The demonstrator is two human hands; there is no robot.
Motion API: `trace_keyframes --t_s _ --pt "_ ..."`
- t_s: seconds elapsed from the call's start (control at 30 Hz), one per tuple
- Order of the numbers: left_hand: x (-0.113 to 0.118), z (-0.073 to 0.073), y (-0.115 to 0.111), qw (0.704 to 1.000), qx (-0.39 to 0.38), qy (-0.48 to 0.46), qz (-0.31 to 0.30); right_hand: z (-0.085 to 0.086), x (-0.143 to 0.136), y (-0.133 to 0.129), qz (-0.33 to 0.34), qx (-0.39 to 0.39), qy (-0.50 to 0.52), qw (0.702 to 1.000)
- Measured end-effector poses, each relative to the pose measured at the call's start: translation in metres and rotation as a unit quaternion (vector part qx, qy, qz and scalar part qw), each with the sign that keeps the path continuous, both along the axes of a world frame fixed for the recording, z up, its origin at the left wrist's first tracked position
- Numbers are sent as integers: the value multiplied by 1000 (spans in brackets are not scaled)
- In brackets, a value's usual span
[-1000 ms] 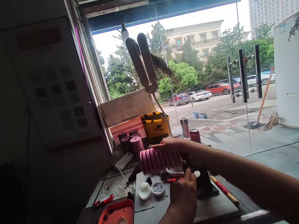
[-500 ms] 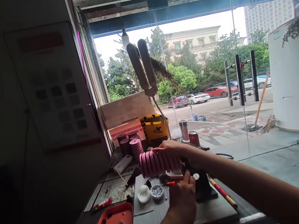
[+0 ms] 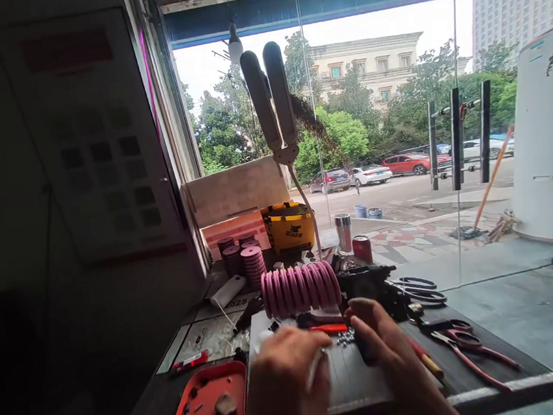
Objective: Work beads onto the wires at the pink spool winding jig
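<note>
My left hand (image 3: 292,369), smeared by motion, is low over the pale board (image 3: 345,380); its fingers curl, and I cannot make out what they hold. To its right, my right hand (image 3: 384,337) has its thumb and fingers apart beside the black stand, with nothing visible in them. Small silver beads (image 3: 346,338) show between the two hands. Behind them a roll of pink rings (image 3: 301,288) lies horizontally on the black device (image 3: 367,285). A red-handled tool (image 3: 330,327) lies below the roll.
A red tray (image 3: 204,397) with small metal parts is at the left. Pliers (image 3: 471,352) and scissors (image 3: 419,291) lie at the right. Pink spools (image 3: 253,265), a yellow bag (image 3: 289,229), a lamp (image 3: 274,103), a metal canister (image 3: 343,233) and a red can (image 3: 362,249) stand behind.
My right hand has left the top of the pink roll and come down toward me. My left hand has moved left, away from the black stand. The view has shifted slightly.
</note>
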State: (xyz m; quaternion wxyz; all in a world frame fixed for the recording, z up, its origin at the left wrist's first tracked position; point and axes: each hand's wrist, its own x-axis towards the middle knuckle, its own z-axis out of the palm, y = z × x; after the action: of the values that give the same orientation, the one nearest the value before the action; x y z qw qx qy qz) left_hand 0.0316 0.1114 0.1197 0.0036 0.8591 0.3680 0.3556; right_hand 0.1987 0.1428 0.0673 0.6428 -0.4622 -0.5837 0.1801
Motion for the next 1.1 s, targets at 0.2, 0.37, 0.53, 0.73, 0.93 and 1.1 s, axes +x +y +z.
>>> trace_keyframes --t_s 0.2,0.37,0.53,0.73,0.93,1.1 --pt "20 65 79 993 33 83 72 -45 -23 10 -3 -60 75 995" --pt "41 57 116 980 -42 195 22 -38 -11 11 -135 -47 -157 977" --pt "40 55 126 969 -91 229 6 -23 7 3 -186 -62 -426 883" --pt "40 54 130 969 -98 225 -6 -32 10 9 -120 -48 -587 799" --pt "35 61 129 979 -78 187 -10 -18 7 -24 -209 45 -479 851" --pt "17 65 127 988 -51 143 3 -15 -22 -19 36 -32 -27 998"
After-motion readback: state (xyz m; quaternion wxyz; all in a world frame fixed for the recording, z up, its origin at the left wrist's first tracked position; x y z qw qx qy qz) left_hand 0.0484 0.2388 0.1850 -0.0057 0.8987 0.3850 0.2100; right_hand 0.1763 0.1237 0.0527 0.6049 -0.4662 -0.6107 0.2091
